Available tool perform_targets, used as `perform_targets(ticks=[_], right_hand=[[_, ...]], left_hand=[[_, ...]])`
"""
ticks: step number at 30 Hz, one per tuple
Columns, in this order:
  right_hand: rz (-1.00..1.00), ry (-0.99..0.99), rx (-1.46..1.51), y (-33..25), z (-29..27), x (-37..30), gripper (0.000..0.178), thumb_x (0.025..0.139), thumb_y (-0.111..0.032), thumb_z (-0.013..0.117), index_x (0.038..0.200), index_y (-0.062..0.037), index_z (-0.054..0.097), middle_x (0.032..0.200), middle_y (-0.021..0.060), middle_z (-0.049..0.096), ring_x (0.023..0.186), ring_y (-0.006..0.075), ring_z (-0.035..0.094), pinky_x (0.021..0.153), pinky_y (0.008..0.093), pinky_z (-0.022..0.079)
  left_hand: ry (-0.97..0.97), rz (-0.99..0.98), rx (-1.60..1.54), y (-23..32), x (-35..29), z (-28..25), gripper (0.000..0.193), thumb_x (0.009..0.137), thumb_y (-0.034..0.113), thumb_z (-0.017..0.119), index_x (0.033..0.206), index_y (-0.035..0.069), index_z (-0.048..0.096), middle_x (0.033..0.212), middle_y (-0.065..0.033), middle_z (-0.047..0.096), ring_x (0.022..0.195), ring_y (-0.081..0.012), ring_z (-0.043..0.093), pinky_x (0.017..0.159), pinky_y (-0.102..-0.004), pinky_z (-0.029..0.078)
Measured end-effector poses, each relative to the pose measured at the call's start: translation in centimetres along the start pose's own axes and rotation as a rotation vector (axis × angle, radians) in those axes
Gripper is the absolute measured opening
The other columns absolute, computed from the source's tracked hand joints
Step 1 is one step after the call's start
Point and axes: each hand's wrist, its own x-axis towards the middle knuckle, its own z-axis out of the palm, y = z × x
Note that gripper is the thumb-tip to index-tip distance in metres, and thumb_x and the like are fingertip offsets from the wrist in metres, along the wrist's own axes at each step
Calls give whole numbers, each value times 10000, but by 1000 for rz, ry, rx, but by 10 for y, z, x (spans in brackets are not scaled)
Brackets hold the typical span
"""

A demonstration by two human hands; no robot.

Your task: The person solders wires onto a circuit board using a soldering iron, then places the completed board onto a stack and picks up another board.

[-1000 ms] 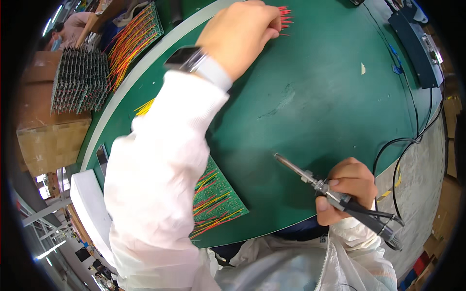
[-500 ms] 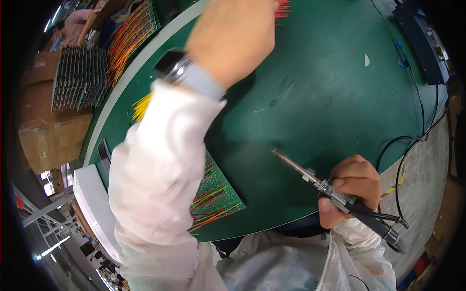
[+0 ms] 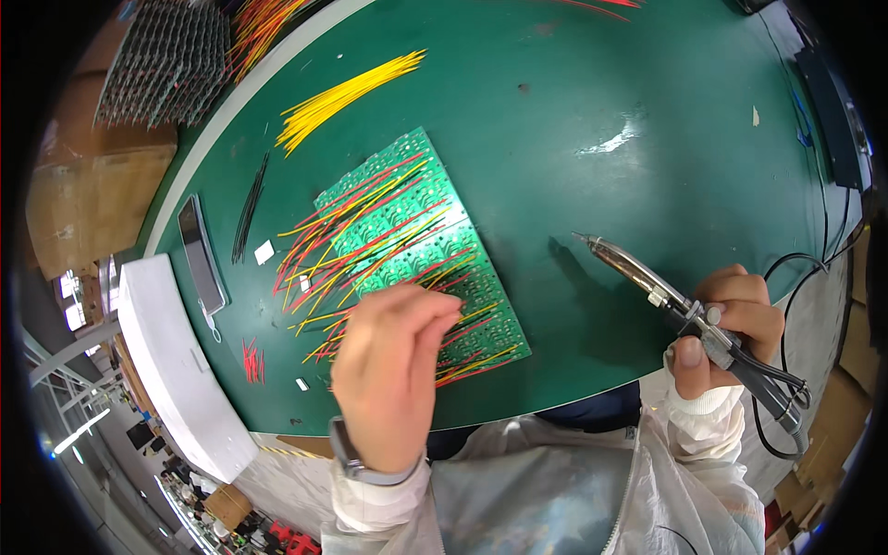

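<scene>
In my right hand [image 3: 735, 328] is a soldering iron [image 3: 680, 314] with a dark handle and a metal barrel. Its tip points up and left over the bare green table surface, apart from the board. My left hand [image 3: 393, 365], with a watch on its wrist, hovers over the lower part of a green circuit board panel [image 3: 462, 240]. Thumb and fingers are pinched together; what they hold, if anything, is hidden. Rows of red and yellow wires [image 3: 370, 208] stick out from the board toward the left, some of them behind my hand.
Beyond the board lies a bundle of yellow wires [image 3: 347, 97]. Black wires [image 3: 248, 208], a phone [image 3: 199, 250] and short red wires [image 3: 252, 361] lie to the left. A white foam block [image 3: 176, 361] lines the left edge; stacked boards [image 3: 166, 65] sit on a cardboard box [image 3: 92, 194].
My left hand has come back from the red wires at the far side to the board, uncovering it. My right hand and the soldering iron have shifted slightly right in view.
</scene>
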Motion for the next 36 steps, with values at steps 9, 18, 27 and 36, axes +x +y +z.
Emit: perform_targets(ticks=[9,18,27,36], right_hand=[[-1,-65,158,-9,23,1,363,596,-116,687,849,-46,436,724,83,488,493,145,441,461,252,371],[-10,-74,172,-6,27,-1,369,582,-96,681,850,-37,434,724,93,498,484,145,438,447,251,375],[3,-76,205,-9,29,-1,360,594,-98,696,839,-33,440,700,100,501,482,146,435,443,248,376],[30,-99,226,-12,29,-3,332,608,-100,698,827,-29,459,689,95,504,481,150,446,431,246,373]], left_hand=[[47,44,72,-7,-12,20,255,609,-29,692,824,41,575,801,-50,537,719,-202,525,626,-307,387],[60,1,47,-9,-14,26,135,691,-70,629,801,-4,584,776,-77,529,659,-164,524,564,-256,436],[49,-36,12,-10,-15,26,213,641,-28,688,825,42,605,803,-48,528,693,-196,497,606,-298,363],[54,-49,8,-9,-16,27,227,631,-25,693,826,50,604,797,-47,531,688,-196,501,604,-300,361]])
